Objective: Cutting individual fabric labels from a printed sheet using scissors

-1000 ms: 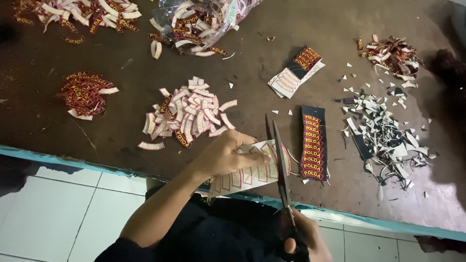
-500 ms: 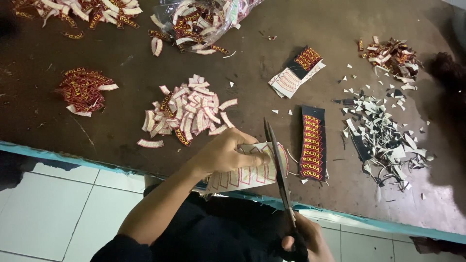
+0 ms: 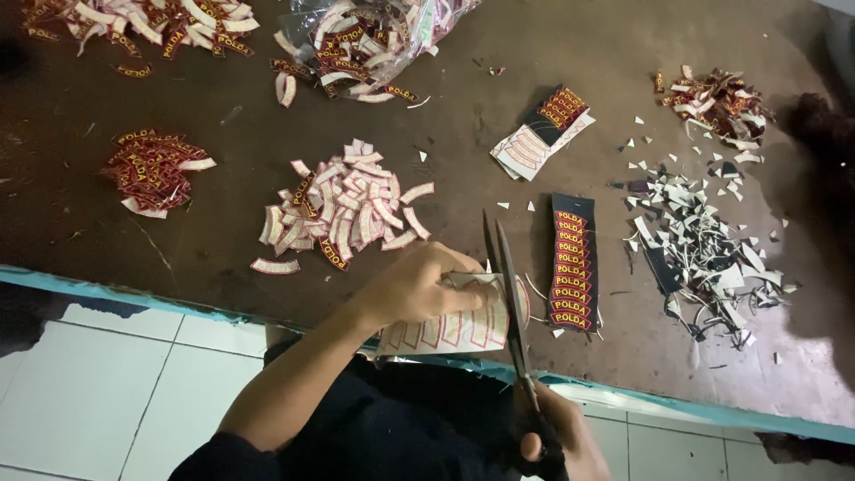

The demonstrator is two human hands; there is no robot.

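At table edge, left hand (image 3: 419, 289) pinching label strip (image 3: 454, 325), right hand (image 3: 557, 436) gripping scissors (image 3: 512, 303), blades parted

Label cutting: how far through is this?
Done: piles of cut labels and scraps on the table. In hand: left hand holds a sheet, right hand works scissors into it. Left: an uncut strip and a stack.

The left hand (image 3: 419, 289) lay knuckles-up, fingers curled in a pinch; the right hand (image 3: 557, 436) was closed low, near the body.
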